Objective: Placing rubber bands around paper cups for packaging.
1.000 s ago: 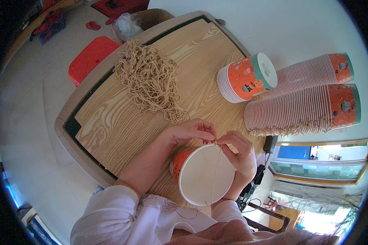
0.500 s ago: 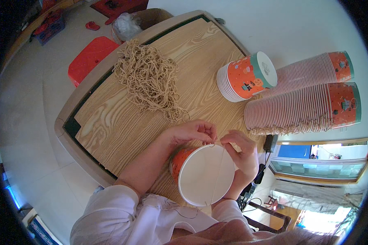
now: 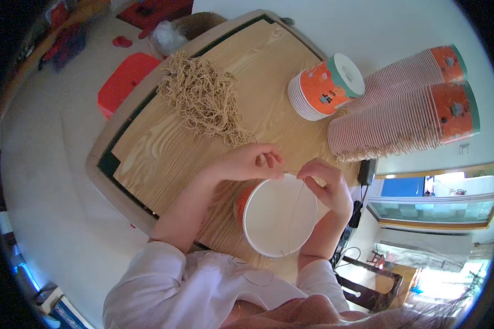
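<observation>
A deep paper bucket [image 3: 280, 219], white inside and orange outside, lies tilted with its mouth toward me. A thin cord [image 3: 292, 216] runs across the mouth from the near rim to my right hand [image 3: 329, 185], whose thumb and fingers pinch it just above the far rim. My left hand [image 3: 253, 162] is at the far left of that rim, thumb against it and fingers curled; what they hold, if anything, is too small to make out. Beyond my left hand, a loose heap of beige cords [image 3: 203, 101] covers part of the wooden table [image 3: 148, 159].
At the right stand a short stack of orange and green paper buckets [image 3: 321, 90] and two long stacks lying on their sides, the nearer one [image 3: 389, 123] with cords along it. A red stool [image 3: 126, 82] is beyond the table's left edge. Black adapters [image 3: 366, 171] sit at its right edge.
My hands have drawn slightly apart at the rim, where they were close together. The left fingers look more curled. The whole view has shifted a little.
</observation>
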A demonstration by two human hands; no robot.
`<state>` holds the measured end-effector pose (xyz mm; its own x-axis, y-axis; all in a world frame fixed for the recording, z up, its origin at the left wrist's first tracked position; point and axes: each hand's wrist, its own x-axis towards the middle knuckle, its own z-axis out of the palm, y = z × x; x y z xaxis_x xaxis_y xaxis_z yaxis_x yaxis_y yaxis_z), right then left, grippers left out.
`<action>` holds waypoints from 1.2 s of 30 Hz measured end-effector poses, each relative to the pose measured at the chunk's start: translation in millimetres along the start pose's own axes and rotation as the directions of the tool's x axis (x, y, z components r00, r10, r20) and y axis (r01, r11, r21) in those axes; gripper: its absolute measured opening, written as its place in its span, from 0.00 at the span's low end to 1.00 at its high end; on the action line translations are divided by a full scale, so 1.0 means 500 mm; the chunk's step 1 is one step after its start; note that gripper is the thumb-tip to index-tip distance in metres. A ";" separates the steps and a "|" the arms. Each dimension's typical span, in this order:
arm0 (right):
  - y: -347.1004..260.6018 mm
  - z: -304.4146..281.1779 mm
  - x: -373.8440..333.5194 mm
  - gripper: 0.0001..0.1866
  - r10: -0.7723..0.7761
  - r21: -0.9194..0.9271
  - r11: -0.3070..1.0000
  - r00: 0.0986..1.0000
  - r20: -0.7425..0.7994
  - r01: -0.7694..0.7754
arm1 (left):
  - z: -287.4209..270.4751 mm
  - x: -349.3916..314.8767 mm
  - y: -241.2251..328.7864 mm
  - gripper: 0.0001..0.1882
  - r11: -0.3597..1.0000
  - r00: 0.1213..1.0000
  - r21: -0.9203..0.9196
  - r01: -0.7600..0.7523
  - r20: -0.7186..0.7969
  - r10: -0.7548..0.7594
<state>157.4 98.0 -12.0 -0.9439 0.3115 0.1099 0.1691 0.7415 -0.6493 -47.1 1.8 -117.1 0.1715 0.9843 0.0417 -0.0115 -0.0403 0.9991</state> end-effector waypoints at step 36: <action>-0.196 0.225 0.022 0.42 0.028 -0.508 0.790 0.848 -0.530 -0.343 | 0.044 -0.242 0.242 0.12 0.516 0.782 0.708 0.481 -0.614 0.113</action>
<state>98.5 -38.3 -31.7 -0.6451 0.5996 0.4736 0.6019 0.7806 -0.1685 -47.6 -126.2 -0.9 -0.4716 0.8701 0.1429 0.7744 0.3313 0.5390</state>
